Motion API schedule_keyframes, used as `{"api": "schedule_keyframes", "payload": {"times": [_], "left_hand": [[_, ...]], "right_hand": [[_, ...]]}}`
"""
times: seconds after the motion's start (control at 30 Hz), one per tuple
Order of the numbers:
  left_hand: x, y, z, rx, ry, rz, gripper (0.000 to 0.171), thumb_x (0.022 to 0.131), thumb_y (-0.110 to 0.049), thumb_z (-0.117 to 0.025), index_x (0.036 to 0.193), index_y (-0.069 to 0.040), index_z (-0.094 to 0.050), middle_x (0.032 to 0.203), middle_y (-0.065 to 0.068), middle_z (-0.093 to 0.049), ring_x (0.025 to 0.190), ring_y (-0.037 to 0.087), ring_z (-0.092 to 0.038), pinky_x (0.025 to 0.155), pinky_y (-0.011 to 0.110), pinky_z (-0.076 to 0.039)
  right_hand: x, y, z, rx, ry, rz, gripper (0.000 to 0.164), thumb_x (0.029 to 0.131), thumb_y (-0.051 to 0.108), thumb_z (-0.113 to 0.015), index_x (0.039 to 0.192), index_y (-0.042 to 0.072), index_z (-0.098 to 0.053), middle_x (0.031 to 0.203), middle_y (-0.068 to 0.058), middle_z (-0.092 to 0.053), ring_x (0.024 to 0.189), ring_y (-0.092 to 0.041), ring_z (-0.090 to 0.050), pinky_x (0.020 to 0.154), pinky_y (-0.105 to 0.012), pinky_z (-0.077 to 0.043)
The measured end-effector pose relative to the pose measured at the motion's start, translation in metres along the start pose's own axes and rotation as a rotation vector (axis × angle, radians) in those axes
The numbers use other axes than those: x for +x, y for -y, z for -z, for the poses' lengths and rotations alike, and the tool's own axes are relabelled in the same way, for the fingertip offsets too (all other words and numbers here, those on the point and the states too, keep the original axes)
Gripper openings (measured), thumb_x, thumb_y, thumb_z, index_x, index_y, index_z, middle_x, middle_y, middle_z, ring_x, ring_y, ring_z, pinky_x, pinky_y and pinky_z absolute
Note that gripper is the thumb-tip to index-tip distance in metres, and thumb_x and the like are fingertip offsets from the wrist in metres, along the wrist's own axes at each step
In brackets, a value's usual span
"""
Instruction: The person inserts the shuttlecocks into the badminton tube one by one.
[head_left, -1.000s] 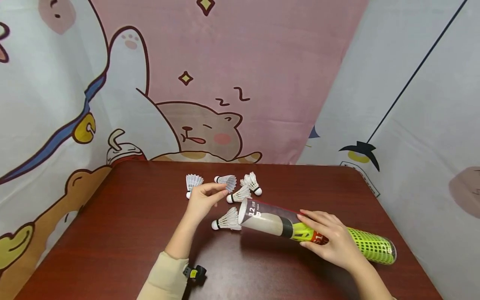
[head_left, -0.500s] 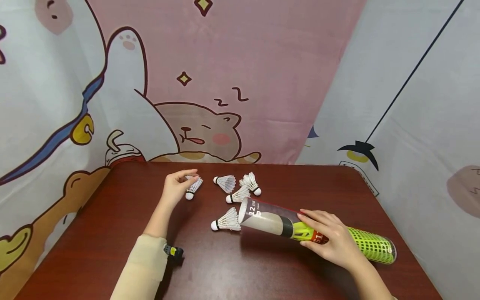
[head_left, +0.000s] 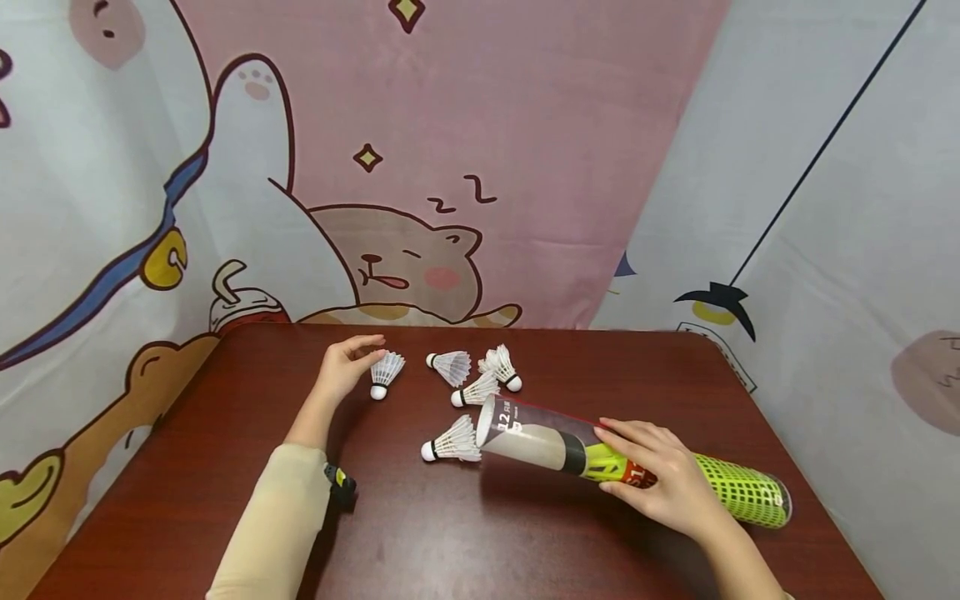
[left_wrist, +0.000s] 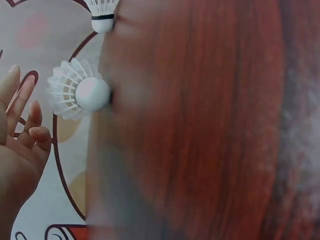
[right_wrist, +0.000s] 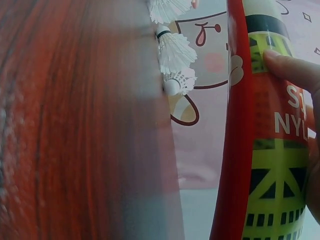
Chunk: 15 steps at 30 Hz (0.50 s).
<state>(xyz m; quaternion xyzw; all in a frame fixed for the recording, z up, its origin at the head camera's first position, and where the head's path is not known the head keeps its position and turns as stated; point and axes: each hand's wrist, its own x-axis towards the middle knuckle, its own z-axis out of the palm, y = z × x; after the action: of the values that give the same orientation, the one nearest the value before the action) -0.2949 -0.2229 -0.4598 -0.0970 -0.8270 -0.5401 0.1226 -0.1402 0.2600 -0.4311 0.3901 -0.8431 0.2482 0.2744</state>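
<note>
My left hand [head_left: 341,371] hovers just left of a white shuttlecock [head_left: 384,377] at the back left of the table. In the left wrist view its fingers [left_wrist: 35,114] are spread a little, with a gap between them and that shuttlecock's skirt [left_wrist: 64,92]. With my right hand [head_left: 667,479] I grip a long printed shuttlecock tube [head_left: 536,437] around its middle. The tube slants across the right side, its white round end to the left and its yellow-green end to the right. Thumb and fingers wrap its red band [right_wrist: 280,107] in the right wrist view.
More shuttlecocks lie near the tube's left end: one with its cork left [head_left: 450,369], one at the back right [head_left: 502,368], one beside the tube [head_left: 476,390], one in front [head_left: 452,442]. The dark red table [head_left: 420,533] meets a cartoon-printed cloth [head_left: 540,167] behind.
My left hand has moved left, from above the middle shuttlecocks to beside the leftmost one, and drawn slightly off its skirt. The right hand and tube have stayed in place.
</note>
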Motion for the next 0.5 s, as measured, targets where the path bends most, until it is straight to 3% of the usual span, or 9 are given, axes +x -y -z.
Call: {"api": "schedule_keyframes", "payload": {"times": [0.33,0.5], "left_hand": [[0.003,0.018,0.0,0.032,-0.005,0.039,0.032,0.089,-0.012,-0.07,0.117,0.002,-0.066,0.112,0.017,-0.066,0.08,0.014,-0.055,0.063,0.019,-0.043],[0.001,0.021,0.001,0.066,-0.005,0.055,0.033,0.087,-0.008,-0.071,0.117,0.005,-0.065,0.111,0.019,-0.066,0.075,0.014,-0.055,0.06,0.02,-0.043]], "right_hand": [[0.0,0.0,-0.001,0.002,-0.016,-0.002,0.062,0.083,0.057,-0.065,0.127,0.013,-0.063,0.125,-0.008,-0.061,0.11,-0.023,-0.054,0.1,-0.023,-0.027],[0.0,0.0,0.0,0.004,-0.007,-0.007,0.062,0.083,0.055,-0.067,0.128,0.014,-0.063,0.126,-0.007,-0.061,0.111,-0.023,-0.054,0.101,-0.022,-0.027]]}}
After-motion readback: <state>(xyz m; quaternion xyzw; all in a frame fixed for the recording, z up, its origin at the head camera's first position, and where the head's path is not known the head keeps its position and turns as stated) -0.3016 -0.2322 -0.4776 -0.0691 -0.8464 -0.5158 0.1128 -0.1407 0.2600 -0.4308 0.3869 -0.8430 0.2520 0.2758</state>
